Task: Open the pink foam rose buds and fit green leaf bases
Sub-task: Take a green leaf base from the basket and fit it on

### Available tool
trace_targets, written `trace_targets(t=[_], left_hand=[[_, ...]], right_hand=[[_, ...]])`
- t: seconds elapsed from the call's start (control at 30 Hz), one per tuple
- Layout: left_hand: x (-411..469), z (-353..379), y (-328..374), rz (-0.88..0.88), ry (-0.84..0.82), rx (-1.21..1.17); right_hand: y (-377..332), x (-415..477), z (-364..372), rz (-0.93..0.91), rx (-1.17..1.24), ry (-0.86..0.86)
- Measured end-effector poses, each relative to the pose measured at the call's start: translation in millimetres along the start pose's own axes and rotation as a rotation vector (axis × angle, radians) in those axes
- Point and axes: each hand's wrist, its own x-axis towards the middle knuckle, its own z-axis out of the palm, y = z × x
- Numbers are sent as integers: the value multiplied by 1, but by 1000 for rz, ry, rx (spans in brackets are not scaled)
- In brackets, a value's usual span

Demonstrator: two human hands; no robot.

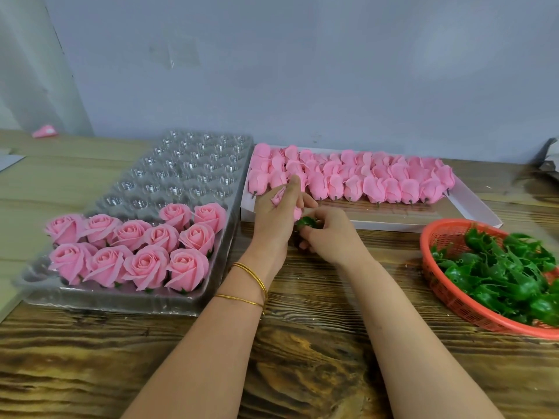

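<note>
Work is going on near the middle of the wooden table point(302, 343). The left hand point(272, 219) is curling its fingers round a pink bud point(279, 195); the right hand point(328, 235) is pinching a green leaf base point(307, 222) just beside it. More buds point(378, 179) are lying in the white box point(393, 220) along the far edge, finished roses point(136, 252) are sitting in the clear tray point(193, 164) at the left, and a red basket point(444, 294) is holding leaf bases point(499, 273) at the right edge.

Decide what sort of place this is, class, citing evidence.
Likely an artificial-flower assembly bench: clear tray of finished pink roses, box of unopened buds, red basket of green leaf bases.
</note>
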Motion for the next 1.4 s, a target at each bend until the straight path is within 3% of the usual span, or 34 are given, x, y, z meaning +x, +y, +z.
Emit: trace_targets(t=[0.3, 0.57, 0.77, 1.13, 1.4], left_hand=[[-3, 1, 3, -11, -65, 29], [-2, -1, 2, 18, -30, 103], [-1, -3, 3, 19, -6, 49], [-1, -3, 5, 13, 16, 21], [-3, -4, 6, 31, 5, 52]], right_hand=[[-2, -1, 0, 36, -56, -7], [-8, -5, 1, 19, 225, -86], [-4, -1, -3, 108, 595, -194], [-5, -3, -14, 227, 931, -268], [-5, -3, -15, 261, 985, -268]])
